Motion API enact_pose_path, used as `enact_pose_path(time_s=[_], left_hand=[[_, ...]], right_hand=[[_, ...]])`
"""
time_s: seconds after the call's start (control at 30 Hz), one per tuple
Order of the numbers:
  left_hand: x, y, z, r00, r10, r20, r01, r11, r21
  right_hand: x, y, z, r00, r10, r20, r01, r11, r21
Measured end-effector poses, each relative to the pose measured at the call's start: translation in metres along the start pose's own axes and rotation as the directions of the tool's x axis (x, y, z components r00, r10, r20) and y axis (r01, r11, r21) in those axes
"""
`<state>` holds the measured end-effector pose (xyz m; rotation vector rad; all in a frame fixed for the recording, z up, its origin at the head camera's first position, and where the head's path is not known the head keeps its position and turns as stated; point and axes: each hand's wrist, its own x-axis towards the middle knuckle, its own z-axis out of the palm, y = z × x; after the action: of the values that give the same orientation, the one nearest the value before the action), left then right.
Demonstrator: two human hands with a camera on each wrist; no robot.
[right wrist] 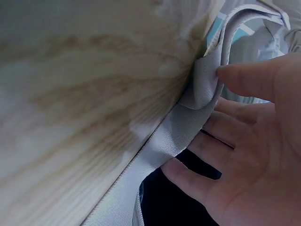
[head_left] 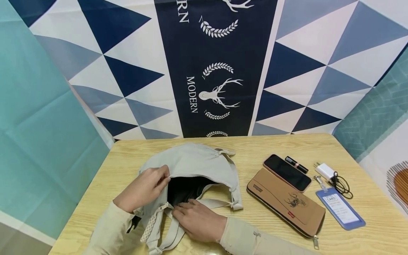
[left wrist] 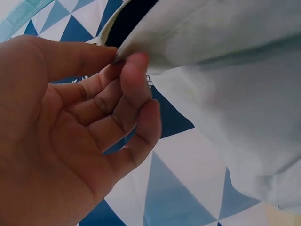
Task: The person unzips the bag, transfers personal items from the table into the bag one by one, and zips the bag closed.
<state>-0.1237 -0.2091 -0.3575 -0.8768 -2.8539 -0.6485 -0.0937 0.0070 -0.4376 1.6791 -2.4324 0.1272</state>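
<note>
A light grey fabric shoulder bag (head_left: 194, 159) lies on the table, its opening turned toward me and its dark lining (head_left: 183, 189) showing. My left hand (head_left: 145, 187) pinches the upper left edge of that opening between thumb and fingers, seen close in the left wrist view. At the lower edge of the opening is my right hand (head_left: 200, 219), back up. In the right wrist view its thumb lies against the webbing strap (right wrist: 164, 134), and its fingers reach behind the strap over the dark lining. A braided pull (head_left: 153, 223) hangs beside the opening at left.
On the table (head_left: 245, 233), to the right, lie a brown zip wallet (head_left: 280, 198), a phone (head_left: 287, 171), a small black tube (head_left: 296, 164), a white charger (head_left: 326, 171) with a coiled black cable (head_left: 347, 187), and a blue card holder (head_left: 341, 209). Patterned cloth (head_left: 140, 71) hangs behind.
</note>
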Motion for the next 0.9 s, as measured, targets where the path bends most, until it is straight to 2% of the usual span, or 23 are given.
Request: enact_pose_path(time_s=[0.17, 0.33, 0.47, 0.6, 0.77, 0.9], left_hand=[[0.002, -0.002, -0.008, 0.997, -0.005, -0.075, 0.009, 0.998, 0.056], [0.013, -0.005, -0.025, 0.992, -0.006, -0.125, 0.019, 0.995, 0.101], [0.021, -0.006, -0.042, 0.985, -0.035, -0.168, 0.051, 0.995, 0.089], [0.024, -0.007, -0.054, 0.974, -0.056, -0.221, 0.073, 0.995, 0.069], [0.024, -0.008, -0.056, 0.960, -0.042, -0.276, 0.067, 0.995, 0.079], [0.020, -0.006, -0.050, 0.967, -0.042, -0.250, 0.059, 0.996, 0.063]], right_hand=[[0.000, -0.002, 0.000, 1.000, 0.000, 0.017, 0.001, 0.999, -0.032], [0.000, -0.003, -0.001, 1.000, 0.003, 0.031, 0.000, 0.997, -0.079], [0.001, -0.003, -0.002, 0.998, 0.008, 0.066, -0.001, 0.994, -0.113], [0.000, -0.003, -0.003, 0.995, -0.005, 0.100, 0.020, 0.988, -0.150], [-0.003, -0.002, -0.003, 0.993, -0.005, 0.115, 0.019, 0.993, -0.116], [-0.004, 0.001, -0.001, 0.995, -0.003, 0.100, 0.008, 0.999, -0.050]])
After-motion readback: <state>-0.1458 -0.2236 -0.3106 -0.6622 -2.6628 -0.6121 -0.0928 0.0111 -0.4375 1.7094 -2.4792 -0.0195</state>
